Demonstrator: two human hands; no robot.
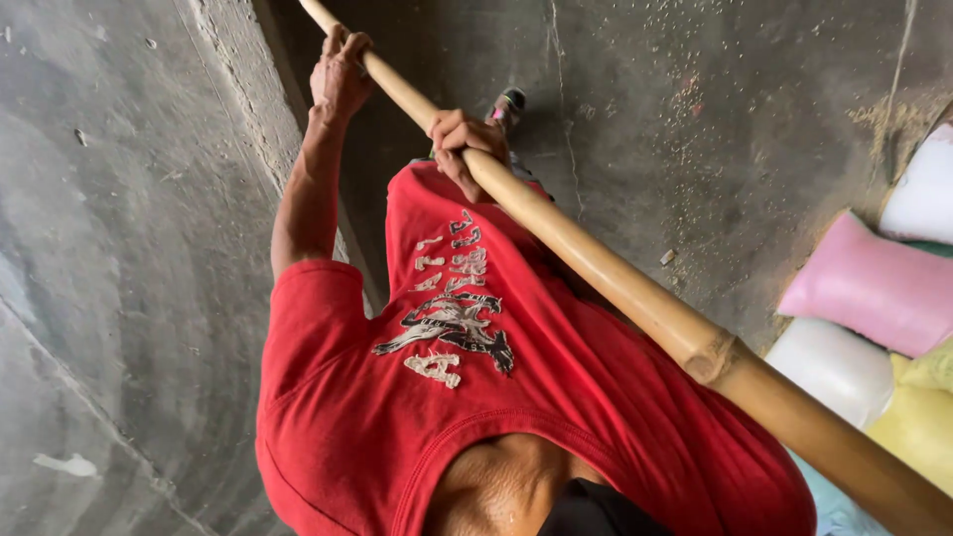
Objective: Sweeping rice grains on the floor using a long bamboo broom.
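I look straight down my own red printed shirt (516,377) at a long bamboo pole (635,298). It runs diagonally from the top left to the bottom right, across my body. My left hand (340,71) is wrapped around the pole near its far upper end, arm stretched out. My right hand (465,147) grips the same pole lower down, close in front of my belly. One shoe (509,102) shows just beyond the right hand.
The floor is grey concrete (675,119) sprinkled with small grains. A raised concrete edge (248,109) runs along the left. Filled sacks lie at the right: a pink one (874,283), white ones (834,362) and a yellow one (918,422).
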